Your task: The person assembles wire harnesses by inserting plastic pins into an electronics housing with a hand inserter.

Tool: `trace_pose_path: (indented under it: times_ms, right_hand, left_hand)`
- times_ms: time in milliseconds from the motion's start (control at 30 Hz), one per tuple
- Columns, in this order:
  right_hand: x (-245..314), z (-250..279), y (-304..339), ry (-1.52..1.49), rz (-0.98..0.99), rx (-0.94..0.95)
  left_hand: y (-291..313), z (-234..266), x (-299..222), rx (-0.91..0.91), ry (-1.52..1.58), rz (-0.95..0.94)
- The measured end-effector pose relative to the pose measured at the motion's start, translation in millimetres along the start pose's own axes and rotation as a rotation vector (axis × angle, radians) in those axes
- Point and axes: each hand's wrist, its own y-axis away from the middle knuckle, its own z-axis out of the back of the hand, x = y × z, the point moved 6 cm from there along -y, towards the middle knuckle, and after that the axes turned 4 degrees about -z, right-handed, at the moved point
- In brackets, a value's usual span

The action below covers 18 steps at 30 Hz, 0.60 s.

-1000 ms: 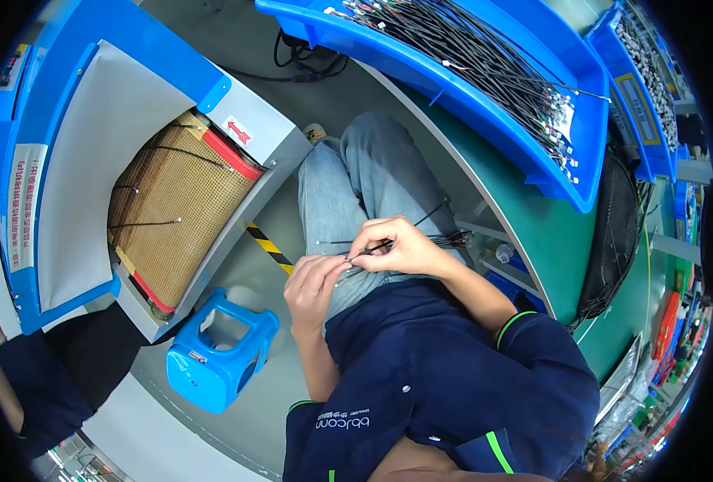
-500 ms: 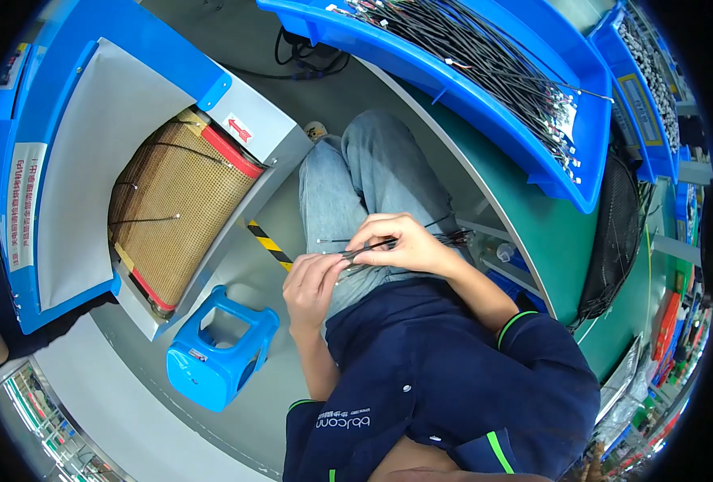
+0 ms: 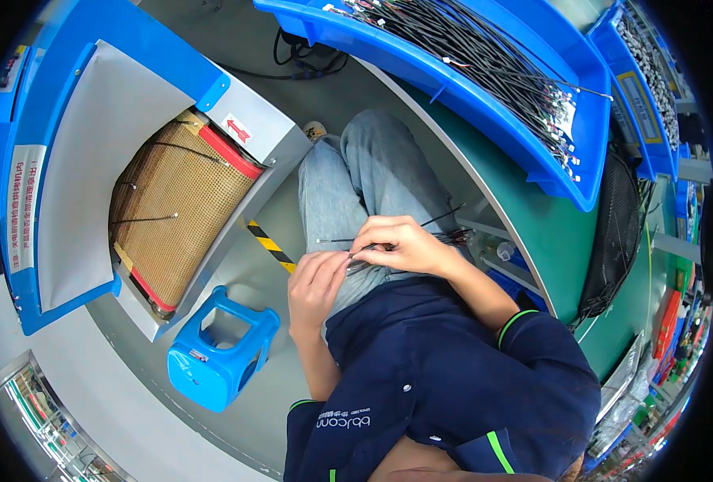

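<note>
Above my lap, my left hand [image 3: 316, 285] and my right hand [image 3: 404, 245] meet with fingertips pinched together. Between them is a thin black cable [image 3: 443, 217], whose free length sticks out past my right hand toward the upper right. The small end at my fingertips is mostly hidden. More black cables [image 3: 457, 237] lie in a bunch across my thighs, partly behind my right hand. One cable with a pale connector end [image 3: 324, 240] pokes out to the left of my right hand.
To the left, a mesh conveyor belt [image 3: 183, 181] in a blue and white machine carries several cables. A blue stool [image 3: 220, 349] stands below it. At upper right, a blue bin [image 3: 525, 165] of black cables sits on a green table [image 3: 561, 257], near a black mesh bag [image 3: 613, 241].
Both hands have shifted slightly right, fingertips still together. The cable's free length now reaches farther toward the upper right. Dark clothing at the far left edge has mostly gone from view.
</note>
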Motion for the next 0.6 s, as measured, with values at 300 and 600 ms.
trace_pose_path:
  times_ms: [300,600]
  right_hand:
    - [-3,0,1,0.063,-0.007,0.009]
    - [-6,10,4,0.061,0.003,0.029]
  left_hand:
    - [3,-8,3,0.015,-0.016,0.007]
    - [3,-9,4,-0.003,0.015,0.015]
